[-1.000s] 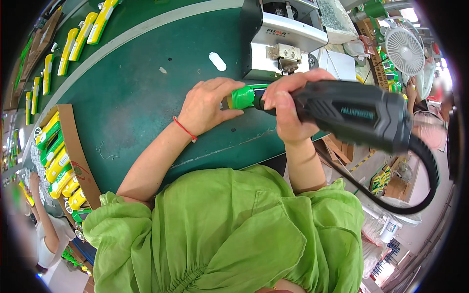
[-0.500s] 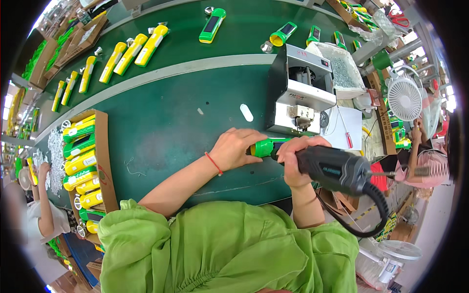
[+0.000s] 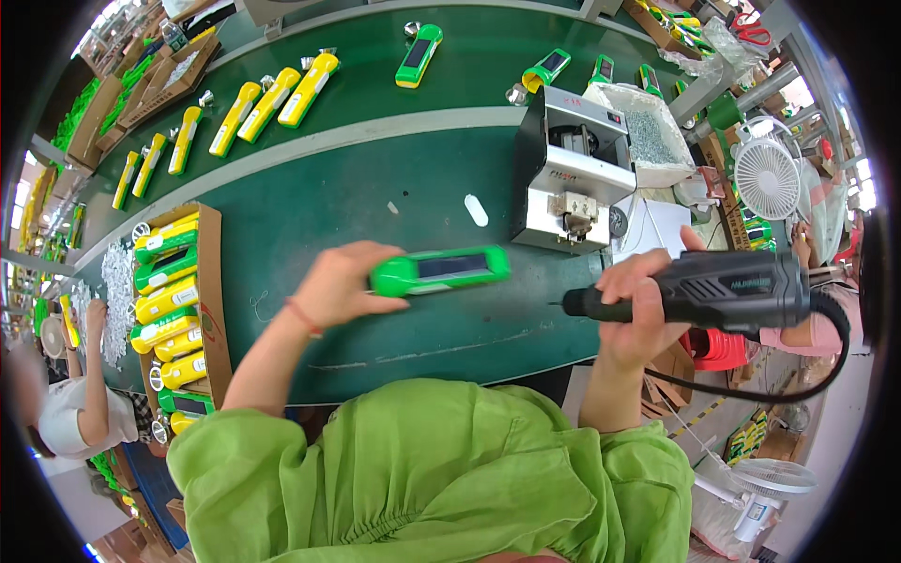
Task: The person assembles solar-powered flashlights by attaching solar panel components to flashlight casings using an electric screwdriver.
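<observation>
My left hand (image 3: 345,284) is closed around the wide end of a green and yellow flashlight (image 3: 450,269) with a dark panel on its upper face. The flashlight lies sideways over the green worktable (image 3: 357,206). In my right hand (image 3: 638,298) is a black electric screwdriver (image 3: 723,289), held level, its thin bit pointing left toward the flashlight. A gap separates the bit from the flashlight. A black cord bends down from the screwdriver's back end.
A black and silver screw-feeding machine (image 3: 572,178) stands behind my right hand, beside a white box of screws (image 3: 657,141). At left is a cardboard box (image 3: 212,310) of flashlights. More flashlights (image 3: 272,103) lie on the far belt. A person (image 3: 99,394) works at far left.
The flashlight has moved left with my left hand, away from the screwdriver. My right hand has drawn the screwdriver right and turned it more level, so its bit shows.
</observation>
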Demonstrator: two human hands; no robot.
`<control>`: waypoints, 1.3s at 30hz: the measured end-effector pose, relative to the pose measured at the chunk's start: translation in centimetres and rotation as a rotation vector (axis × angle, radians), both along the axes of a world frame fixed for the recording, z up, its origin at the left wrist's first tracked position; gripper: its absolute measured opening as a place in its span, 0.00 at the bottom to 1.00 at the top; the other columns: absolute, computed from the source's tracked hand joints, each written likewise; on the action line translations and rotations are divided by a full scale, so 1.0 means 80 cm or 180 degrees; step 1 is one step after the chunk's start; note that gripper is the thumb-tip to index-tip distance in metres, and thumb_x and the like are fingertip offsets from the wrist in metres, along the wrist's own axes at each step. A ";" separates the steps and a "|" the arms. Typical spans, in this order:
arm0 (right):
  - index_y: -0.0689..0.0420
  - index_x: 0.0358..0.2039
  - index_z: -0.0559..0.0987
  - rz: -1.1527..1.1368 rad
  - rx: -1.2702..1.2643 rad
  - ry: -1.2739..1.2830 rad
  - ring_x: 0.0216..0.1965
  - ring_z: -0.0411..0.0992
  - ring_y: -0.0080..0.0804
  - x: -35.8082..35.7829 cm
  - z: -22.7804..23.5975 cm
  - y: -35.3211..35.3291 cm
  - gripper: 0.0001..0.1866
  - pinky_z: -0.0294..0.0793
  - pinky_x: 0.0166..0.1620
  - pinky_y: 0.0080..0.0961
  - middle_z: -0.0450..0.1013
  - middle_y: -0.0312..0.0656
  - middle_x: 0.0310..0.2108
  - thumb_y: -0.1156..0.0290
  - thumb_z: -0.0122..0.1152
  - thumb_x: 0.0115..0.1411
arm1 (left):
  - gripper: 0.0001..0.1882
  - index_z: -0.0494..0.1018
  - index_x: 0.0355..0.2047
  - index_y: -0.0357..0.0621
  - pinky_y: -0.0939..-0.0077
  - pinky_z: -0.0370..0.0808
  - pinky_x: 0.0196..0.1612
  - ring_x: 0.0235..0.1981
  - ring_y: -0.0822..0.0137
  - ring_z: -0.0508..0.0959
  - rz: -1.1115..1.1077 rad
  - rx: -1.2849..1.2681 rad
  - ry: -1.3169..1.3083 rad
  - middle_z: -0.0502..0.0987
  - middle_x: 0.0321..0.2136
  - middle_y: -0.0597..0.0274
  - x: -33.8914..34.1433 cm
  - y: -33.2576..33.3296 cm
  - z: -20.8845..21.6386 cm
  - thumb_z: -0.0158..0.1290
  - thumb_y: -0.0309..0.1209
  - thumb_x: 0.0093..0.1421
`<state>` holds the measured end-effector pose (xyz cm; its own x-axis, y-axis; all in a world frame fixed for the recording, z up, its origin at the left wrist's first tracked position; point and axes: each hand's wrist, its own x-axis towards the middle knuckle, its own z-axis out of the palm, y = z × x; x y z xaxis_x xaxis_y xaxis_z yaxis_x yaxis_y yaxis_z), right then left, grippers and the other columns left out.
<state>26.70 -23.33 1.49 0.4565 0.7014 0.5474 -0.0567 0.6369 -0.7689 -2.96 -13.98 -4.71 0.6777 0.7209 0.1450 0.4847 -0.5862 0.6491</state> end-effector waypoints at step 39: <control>0.64 0.63 0.53 -0.0217 0.0339 -0.0715 0.18 0.66 0.30 0.080 0.009 0.080 0.33 0.73 0.28 0.33 0.67 0.42 0.22 0.70 0.52 0.59 | 0.37 0.66 0.56 0.41 0.69 0.72 0.39 0.37 0.61 0.73 -0.0907 0.1240 0.1599 0.69 0.37 0.58 0.113 0.025 -0.022 0.62 0.45 0.49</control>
